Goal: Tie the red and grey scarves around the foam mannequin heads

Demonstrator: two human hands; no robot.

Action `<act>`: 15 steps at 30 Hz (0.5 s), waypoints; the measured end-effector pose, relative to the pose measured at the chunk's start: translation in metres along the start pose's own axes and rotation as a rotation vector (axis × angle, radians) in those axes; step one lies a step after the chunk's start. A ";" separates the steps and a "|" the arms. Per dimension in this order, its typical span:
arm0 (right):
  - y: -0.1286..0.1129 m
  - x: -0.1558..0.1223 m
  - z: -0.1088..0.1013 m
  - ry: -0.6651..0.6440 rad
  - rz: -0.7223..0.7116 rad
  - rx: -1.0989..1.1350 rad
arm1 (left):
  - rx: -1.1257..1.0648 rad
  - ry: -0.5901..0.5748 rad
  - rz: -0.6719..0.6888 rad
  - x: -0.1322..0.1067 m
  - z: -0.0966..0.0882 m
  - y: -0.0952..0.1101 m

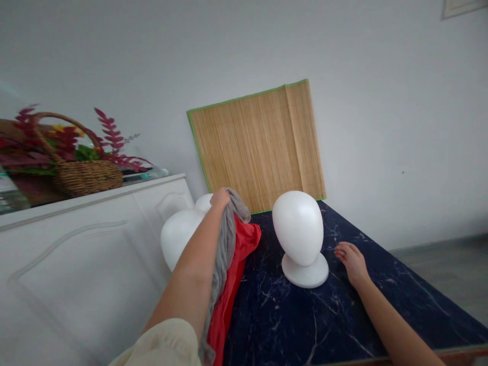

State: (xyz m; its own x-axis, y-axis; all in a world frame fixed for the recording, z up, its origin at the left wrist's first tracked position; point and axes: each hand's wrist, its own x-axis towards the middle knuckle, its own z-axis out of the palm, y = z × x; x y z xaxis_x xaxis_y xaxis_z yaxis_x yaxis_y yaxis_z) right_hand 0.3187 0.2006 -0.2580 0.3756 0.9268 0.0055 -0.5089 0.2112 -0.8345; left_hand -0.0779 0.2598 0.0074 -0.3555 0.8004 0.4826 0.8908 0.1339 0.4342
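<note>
**Head view.** My left hand, left of the upright foam head, is closed around the top of the grey scarf. The scarf hangs limp along my forearm, over a red cloth. It looks thin, light and soft, apt to slide through a loose hold; a bunched fistful near one end seems the surest grip. My right hand lies flat, fingers loosely spread, on the dark worktop just right of that head's base, holding nothing. Count: one grey scarf, one red cloth, one upright foam head, at least one more foam head behind my left arm, one bamboo mat behind.
</note>
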 end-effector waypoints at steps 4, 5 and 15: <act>0.001 0.002 0.001 0.010 -0.005 -0.014 | 0.077 0.019 -0.015 -0.005 -0.021 0.002; 0.000 0.002 0.000 0.028 -0.016 -0.012 | 0.085 0.023 -0.004 -0.008 -0.027 0.003; -0.085 -0.097 0.064 -0.062 -0.649 -0.052 | -0.014 -0.034 0.552 -0.084 -0.137 0.067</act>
State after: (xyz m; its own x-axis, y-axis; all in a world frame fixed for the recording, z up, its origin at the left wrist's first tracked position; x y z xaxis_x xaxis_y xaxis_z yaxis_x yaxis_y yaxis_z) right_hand 0.2764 0.1124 -0.1523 0.5475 0.6327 0.5477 -0.1553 0.7200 -0.6764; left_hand -0.0268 0.1213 0.1001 0.1729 0.7683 0.6163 0.9385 -0.3184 0.1337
